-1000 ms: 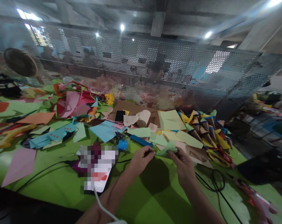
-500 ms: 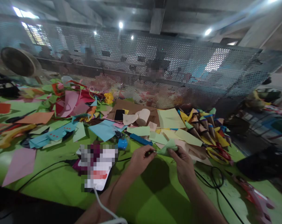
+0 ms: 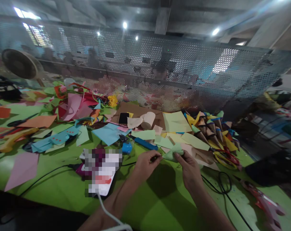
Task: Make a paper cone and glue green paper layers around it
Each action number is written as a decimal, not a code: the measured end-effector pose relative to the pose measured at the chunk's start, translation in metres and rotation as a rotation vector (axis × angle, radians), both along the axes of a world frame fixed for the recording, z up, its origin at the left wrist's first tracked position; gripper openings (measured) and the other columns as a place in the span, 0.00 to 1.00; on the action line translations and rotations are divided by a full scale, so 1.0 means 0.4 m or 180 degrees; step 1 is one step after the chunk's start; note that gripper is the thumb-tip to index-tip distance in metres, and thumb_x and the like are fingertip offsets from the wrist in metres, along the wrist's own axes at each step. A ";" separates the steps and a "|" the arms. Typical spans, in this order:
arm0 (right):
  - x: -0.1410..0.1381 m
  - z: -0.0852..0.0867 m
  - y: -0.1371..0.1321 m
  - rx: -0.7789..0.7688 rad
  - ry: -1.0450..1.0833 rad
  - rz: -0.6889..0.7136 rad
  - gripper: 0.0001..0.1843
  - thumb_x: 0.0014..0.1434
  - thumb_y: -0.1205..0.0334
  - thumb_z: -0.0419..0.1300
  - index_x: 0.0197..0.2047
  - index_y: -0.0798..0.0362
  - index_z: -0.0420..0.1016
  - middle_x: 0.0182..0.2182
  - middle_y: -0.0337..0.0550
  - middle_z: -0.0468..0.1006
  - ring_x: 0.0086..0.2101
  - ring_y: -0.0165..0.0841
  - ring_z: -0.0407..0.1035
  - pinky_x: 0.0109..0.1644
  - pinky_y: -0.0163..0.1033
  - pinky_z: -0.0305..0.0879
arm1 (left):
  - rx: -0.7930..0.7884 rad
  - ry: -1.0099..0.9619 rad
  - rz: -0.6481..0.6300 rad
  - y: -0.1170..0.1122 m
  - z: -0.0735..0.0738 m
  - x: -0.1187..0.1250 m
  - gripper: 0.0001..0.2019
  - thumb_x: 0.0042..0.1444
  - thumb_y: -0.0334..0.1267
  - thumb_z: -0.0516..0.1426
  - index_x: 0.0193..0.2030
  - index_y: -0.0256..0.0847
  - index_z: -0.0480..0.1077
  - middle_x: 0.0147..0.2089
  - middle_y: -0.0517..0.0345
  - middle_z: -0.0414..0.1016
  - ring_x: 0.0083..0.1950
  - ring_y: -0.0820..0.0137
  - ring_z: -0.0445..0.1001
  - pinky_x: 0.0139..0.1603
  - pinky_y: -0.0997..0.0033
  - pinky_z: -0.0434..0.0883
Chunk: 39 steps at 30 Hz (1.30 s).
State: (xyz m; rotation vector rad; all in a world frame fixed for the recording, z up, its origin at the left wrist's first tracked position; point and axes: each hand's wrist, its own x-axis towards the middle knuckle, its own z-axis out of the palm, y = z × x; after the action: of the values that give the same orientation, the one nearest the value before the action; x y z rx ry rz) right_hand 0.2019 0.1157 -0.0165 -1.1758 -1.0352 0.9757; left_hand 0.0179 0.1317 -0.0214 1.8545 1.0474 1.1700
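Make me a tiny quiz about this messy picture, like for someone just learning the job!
1. Which hand pinches the wide end of the green folded paper: the left hand or the right hand?
2. True or false: the round fan is on the left side of the picture.
3. What colour is the loose sheet at the picture's lower left? A) black B) pink C) blue

Key:
1. The right hand.
2. True.
3. B.

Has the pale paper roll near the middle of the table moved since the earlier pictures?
No. Judged against the perforated screen behind it, the pale paper roll sits in the same place, right of the black phone.
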 end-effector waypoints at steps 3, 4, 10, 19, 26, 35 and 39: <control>0.000 -0.001 0.000 0.0031 0.0016 -0.0022 0.15 0.51 0.50 0.69 0.39 0.49 0.79 0.36 0.41 0.81 0.38 0.39 0.71 0.44 0.42 0.65 | -0.0128 -0.0109 -0.0010 0.001 -0.001 0.001 0.09 0.60 0.41 0.57 0.36 0.41 0.76 0.32 0.58 0.78 0.33 0.69 0.73 0.35 0.73 0.66; 0.000 -0.001 0.000 0.0038 0.0019 -0.0022 0.15 0.51 0.51 0.69 0.39 0.49 0.79 0.36 0.41 0.81 0.38 0.39 0.70 0.44 0.42 0.65 | -0.0168 -0.0149 -0.0015 0.002 -0.002 0.001 0.09 0.60 0.41 0.57 0.35 0.41 0.76 0.32 0.58 0.78 0.33 0.69 0.73 0.35 0.73 0.66; -0.001 -0.002 -0.002 0.0108 -0.0090 0.0007 0.14 0.52 0.52 0.69 0.40 0.49 0.79 0.38 0.41 0.79 0.42 0.40 0.69 0.49 0.43 0.64 | -0.0485 -0.0459 0.0027 0.013 -0.023 0.004 0.07 0.57 0.40 0.58 0.37 0.40 0.76 0.31 0.58 0.78 0.31 0.69 0.73 0.33 0.73 0.67; 0.008 -0.001 0.000 0.0463 -0.0743 -0.0108 0.10 0.54 0.53 0.67 0.37 0.48 0.81 0.40 0.43 0.74 0.43 0.41 0.67 0.48 0.43 0.63 | -0.0782 -0.0649 -0.0088 0.017 -0.017 0.007 0.11 0.55 0.40 0.59 0.42 0.38 0.74 0.33 0.57 0.77 0.34 0.69 0.73 0.34 0.72 0.69; 0.000 -0.002 -0.003 0.0396 -0.0566 -0.0020 0.09 0.54 0.55 0.68 0.38 0.47 0.80 0.39 0.40 0.72 0.42 0.38 0.67 0.46 0.40 0.63 | -0.0791 -0.0627 -0.0040 0.021 -0.024 0.011 0.09 0.54 0.37 0.61 0.42 0.38 0.76 0.36 0.54 0.80 0.35 0.67 0.75 0.37 0.70 0.71; 0.001 0.003 -0.002 0.0244 -0.0389 0.0016 0.11 0.53 0.54 0.68 0.38 0.48 0.80 0.37 0.42 0.75 0.41 0.39 0.67 0.47 0.42 0.63 | -0.0998 -0.0850 -0.0051 0.020 -0.032 0.016 0.09 0.53 0.40 0.63 0.38 0.38 0.76 0.30 0.58 0.78 0.28 0.70 0.73 0.31 0.72 0.68; -0.002 0.002 -0.001 0.0226 -0.0329 -0.0021 0.12 0.51 0.53 0.69 0.38 0.49 0.80 0.37 0.43 0.75 0.41 0.39 0.67 0.47 0.42 0.64 | -0.1116 -0.0987 -0.0102 0.022 -0.034 0.021 0.09 0.51 0.40 0.63 0.36 0.37 0.76 0.27 0.60 0.76 0.25 0.73 0.70 0.28 0.73 0.66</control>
State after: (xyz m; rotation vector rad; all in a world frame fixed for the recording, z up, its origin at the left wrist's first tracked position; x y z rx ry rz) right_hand 0.2013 0.1152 -0.0157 -1.1799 -1.1385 0.8735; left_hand 0.0262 0.1403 -0.0349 1.3649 0.9696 1.1284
